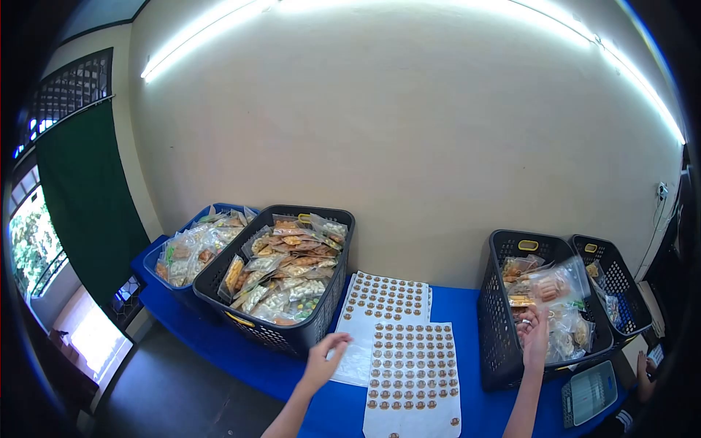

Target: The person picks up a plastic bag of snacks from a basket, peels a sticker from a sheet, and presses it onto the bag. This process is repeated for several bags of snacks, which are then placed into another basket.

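My right hand [533, 339] is raised over the near black basket [493, 314] on the right, its fingers closed on the edge of a clear snack packet [556, 286]. Pinkish-brown pieces show through the plastic. More bagged snacks lie in the basket below. My left hand [323, 361] is open, thumb and fingers apart, with nothing visible in it. It hovers beside a sheet of round brown stickers [412, 365] on the blue-covered table [328, 405]. Under that sheet's upper end lies a second sticker sheet [387, 296].
A large black basket [288, 336] full of snack packets stands at left, next to a blue basket [171, 274] of more packets. Another black basket [634, 296] and a grey-green tray [590, 393] are at right. A co-worker's hand [645, 376] shows at the right edge.
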`<state>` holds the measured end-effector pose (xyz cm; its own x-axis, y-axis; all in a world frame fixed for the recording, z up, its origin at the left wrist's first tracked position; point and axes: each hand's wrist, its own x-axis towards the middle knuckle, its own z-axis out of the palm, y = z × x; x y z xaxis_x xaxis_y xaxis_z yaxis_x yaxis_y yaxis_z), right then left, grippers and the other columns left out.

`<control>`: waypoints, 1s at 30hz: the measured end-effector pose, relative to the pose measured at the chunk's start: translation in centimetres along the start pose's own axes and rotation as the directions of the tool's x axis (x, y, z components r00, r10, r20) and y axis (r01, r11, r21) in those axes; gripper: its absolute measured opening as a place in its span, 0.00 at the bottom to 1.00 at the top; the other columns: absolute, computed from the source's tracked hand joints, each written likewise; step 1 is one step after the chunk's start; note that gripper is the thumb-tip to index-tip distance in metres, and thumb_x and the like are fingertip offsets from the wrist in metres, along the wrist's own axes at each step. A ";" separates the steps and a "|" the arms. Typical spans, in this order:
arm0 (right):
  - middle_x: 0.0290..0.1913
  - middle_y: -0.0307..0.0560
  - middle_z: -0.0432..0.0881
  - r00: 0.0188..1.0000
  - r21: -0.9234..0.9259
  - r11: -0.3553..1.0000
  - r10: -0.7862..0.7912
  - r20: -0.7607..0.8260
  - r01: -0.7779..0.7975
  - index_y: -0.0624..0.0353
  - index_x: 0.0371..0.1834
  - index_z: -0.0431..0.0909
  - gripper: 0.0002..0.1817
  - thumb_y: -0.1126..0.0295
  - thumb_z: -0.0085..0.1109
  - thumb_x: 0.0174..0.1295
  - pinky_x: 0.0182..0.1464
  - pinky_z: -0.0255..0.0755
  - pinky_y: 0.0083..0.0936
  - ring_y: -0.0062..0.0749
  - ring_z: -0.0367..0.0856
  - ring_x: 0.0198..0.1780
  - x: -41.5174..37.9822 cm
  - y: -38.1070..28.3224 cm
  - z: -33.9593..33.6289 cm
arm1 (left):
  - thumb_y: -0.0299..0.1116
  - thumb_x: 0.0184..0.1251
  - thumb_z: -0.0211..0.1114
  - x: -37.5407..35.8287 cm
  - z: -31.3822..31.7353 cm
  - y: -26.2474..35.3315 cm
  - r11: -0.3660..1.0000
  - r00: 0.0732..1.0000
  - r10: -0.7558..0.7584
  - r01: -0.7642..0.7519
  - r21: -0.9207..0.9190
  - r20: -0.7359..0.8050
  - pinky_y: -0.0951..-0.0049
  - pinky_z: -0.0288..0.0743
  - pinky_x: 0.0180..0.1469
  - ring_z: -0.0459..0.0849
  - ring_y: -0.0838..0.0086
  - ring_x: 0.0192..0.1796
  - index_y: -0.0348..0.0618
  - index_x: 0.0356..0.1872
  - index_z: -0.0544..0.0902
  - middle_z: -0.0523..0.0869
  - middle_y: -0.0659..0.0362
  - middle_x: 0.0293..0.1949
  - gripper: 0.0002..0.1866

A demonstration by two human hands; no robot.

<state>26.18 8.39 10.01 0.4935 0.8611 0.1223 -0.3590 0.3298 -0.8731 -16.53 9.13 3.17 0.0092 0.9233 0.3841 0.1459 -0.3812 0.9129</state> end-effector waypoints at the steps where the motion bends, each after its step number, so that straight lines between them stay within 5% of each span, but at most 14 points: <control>1: 0.29 0.40 0.74 1.000 -0.062 0.998 0.012 0.012 -0.011 0.63 0.46 0.69 0.18 0.57 0.43 0.66 0.27 0.65 0.13 0.17 0.71 0.26 -0.5 0.2 -0.4 | 0.28 0.62 0.56 0.3 -1.4 0.6 0.988 0.996 0.059 -0.049 0.149 -0.067 0.73 0.71 0.48 0.79 0.72 0.44 0.34 0.43 0.76 0.81 0.54 0.40 0.10; 3: 0.30 0.40 0.74 0.999 -0.189 0.981 0.039 0.035 -0.032 0.62 0.46 0.68 0.18 0.57 0.43 0.66 0.28 0.66 0.13 0.18 0.71 0.25 -1.8 0.8 -1.6 | 0.38 0.60 0.58 1.1 -4.4 0.9 0.827 0.940 0.309 -0.191 0.529 -0.143 0.64 0.61 0.57 0.73 0.59 0.52 0.39 0.43 0.76 0.78 0.51 0.44 0.15; 5: 0.31 0.41 0.74 0.994 -0.234 0.972 0.020 0.103 0.005 0.61 0.47 0.68 0.14 0.63 0.46 0.65 0.27 0.69 0.14 0.19 0.73 0.25 -2.0 1.8 -2.7 | 0.48 0.58 0.57 1.7 -7.6 0.5 0.545 0.908 0.396 -0.115 0.830 -0.134 0.60 0.54 0.60 0.70 0.59 0.54 0.41 0.46 0.74 0.76 0.53 0.48 0.22; 7: 0.31 0.41 0.74 0.991 -0.292 0.955 0.084 0.106 -0.050 0.60 0.48 0.68 0.13 0.66 0.47 0.64 0.27 0.70 0.15 0.19 0.74 0.25 -3.7 0.6 -2.0 | 0.49 0.52 0.63 2.5 -9.8 0.2 0.352 0.880 0.465 -0.089 0.932 -0.092 0.63 0.56 0.57 0.73 0.61 0.48 0.43 0.38 0.78 0.79 0.55 0.42 0.21; 10: 0.33 0.43 0.74 0.993 -0.294 0.955 0.076 0.091 -0.046 0.60 0.48 0.68 0.12 0.69 0.49 0.63 0.28 0.72 0.15 0.20 0.75 0.28 -3.8 0.6 -2.1 | 0.49 0.45 0.67 2.4 -12.1 -1.4 0.506 0.965 0.261 -0.148 0.850 0.013 0.66 0.59 0.50 0.75 0.64 0.38 0.44 0.26 0.80 0.79 0.59 0.28 0.18; 13: 0.35 0.44 0.75 0.985 -0.284 0.958 0.086 0.152 -0.039 0.62 0.47 0.67 0.11 0.72 0.49 0.62 0.31 0.73 0.17 0.21 0.76 0.30 -3.7 0.7 -2.4 | 0.46 0.41 0.70 2.5 -11.4 -2.1 0.433 0.887 0.461 -0.199 0.879 -0.027 0.68 0.60 0.43 0.74 0.66 0.30 0.45 0.16 0.79 0.75 0.61 0.18 0.16; 20: 0.37 0.44 0.75 0.974 -0.134 0.990 0.077 0.211 -0.049 0.62 0.46 0.68 0.10 0.73 0.47 0.62 0.35 0.72 0.17 0.22 0.76 0.33 -4.1 0.5 -3.4 | 0.51 0.31 0.71 0.3 -12.0 -2.5 0.398 0.864 0.498 -0.154 0.904 -0.072 0.67 0.60 0.38 0.72 0.64 0.27 0.42 0.14 0.74 0.73 0.58 0.16 0.23; 30: 0.37 0.43 0.75 0.957 -0.071 0.996 -0.031 0.290 0.054 0.60 0.46 0.69 0.10 0.72 0.47 0.63 0.37 0.71 0.20 0.23 0.76 0.34 -6.8 5.6 -6.1 | 0.56 0.32 0.70 -9.7 -12.5 -5.5 0.379 0.756 0.647 -0.202 0.903 -0.102 0.70 0.58 0.36 0.70 0.69 0.21 0.45 0.09 0.72 0.69 0.63 0.13 0.24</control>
<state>25.61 1.99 1.40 0.2533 0.9257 0.2808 -0.2745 0.3471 -0.8967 -29.74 1.67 -3.86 0.0009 0.4465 0.8948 0.9468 -0.2882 0.1429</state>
